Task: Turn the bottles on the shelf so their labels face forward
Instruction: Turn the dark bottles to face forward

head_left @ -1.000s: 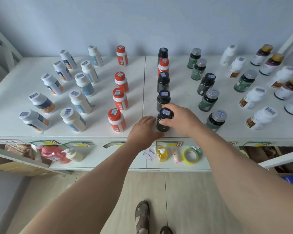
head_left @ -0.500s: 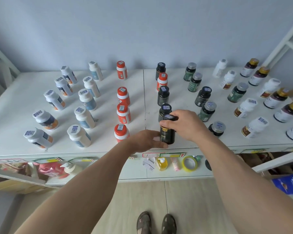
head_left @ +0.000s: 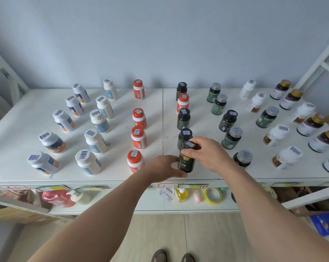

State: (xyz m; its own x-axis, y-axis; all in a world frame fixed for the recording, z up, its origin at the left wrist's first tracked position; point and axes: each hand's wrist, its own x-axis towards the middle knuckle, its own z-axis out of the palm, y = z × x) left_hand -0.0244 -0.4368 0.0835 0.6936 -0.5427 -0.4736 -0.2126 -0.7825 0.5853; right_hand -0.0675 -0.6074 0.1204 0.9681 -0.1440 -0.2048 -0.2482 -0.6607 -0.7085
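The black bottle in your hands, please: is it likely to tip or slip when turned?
The black bottle looks rigid and smooth, so possibly slippery. It is tall and narrow, so probably tippable; the right hand on its cap and left hand at its base should steady it.

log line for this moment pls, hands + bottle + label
right hand: grips cap of black bottle | left hand: holds its base | label: faces forward | place: shelf front edge

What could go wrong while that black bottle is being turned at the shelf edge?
The black bottle stands close to the shelf front edge; a slip of the right hand or left hand could drop it. The right wrist is near the grey-capped bottle and could knock it.
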